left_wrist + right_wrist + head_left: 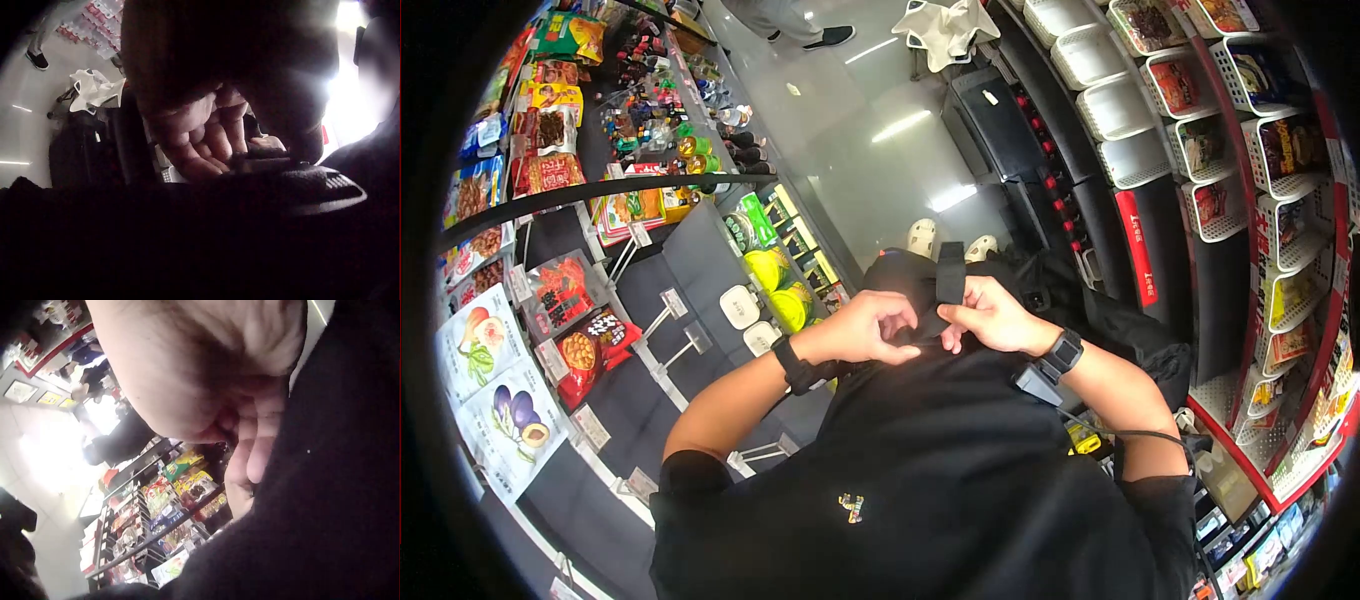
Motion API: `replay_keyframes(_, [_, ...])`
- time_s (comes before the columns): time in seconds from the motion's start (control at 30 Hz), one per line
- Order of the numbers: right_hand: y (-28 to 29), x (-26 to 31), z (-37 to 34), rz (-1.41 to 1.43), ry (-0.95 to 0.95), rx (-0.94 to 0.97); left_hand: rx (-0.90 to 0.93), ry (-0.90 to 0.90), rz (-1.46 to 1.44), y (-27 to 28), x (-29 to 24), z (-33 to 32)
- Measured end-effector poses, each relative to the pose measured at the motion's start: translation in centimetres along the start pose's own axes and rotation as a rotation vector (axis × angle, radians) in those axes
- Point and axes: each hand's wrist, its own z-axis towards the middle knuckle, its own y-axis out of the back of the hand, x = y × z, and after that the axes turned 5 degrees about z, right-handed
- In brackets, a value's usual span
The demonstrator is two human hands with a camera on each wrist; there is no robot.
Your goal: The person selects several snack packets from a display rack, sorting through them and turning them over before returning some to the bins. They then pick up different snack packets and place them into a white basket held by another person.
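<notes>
At the waist of the black shirt [960, 440], both hands meet over dark fabric. My right hand [990, 315] pinches a black strap [951, 272] between thumb and forefinger, its broad loose end standing up past the thumb. My left hand [870, 328] is just beside it, fingers curled and thumb pointing toward the right hand. In the left wrist view those curled fingers [215, 140] lie behind a dark webbing edge with a ribbed piece [328, 182], the thumb over it. The right wrist view shows the right palm [206, 356] with bent fingertips against black cloth. Dark fabric hides what lies between the hands.
Snack shelves [630, 270] run along the left side, with packets and bottles. White baskets [1130, 160] line the racks on the right. Ahead stand a black case [1000, 120] and a cream bag [945, 32] on the shiny floor [840, 140]. Another person's shoe [830, 38] shows beyond.
</notes>
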Motion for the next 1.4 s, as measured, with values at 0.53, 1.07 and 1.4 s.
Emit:
replay_keyframes(0.53, [0.7, -3.5, 1.3, 0.349, -0.132, -0.047, -0.025, 0.214, -0.413, -2.9, 4.0, -2.7])
replay_keyframes(1.07, [-0.8, -0.5, 2.2, -0.325, -0.04, 0.26, 0.006, 0.126, -0.405, -2.0, 2.5, -2.2])
replay_keyframes(1.4, [4.4, -2.6, 0.6, -0.197, 0.043, 0.148, 0.036, 0.022, 0.232, -1.0, -2.7, -0.1])
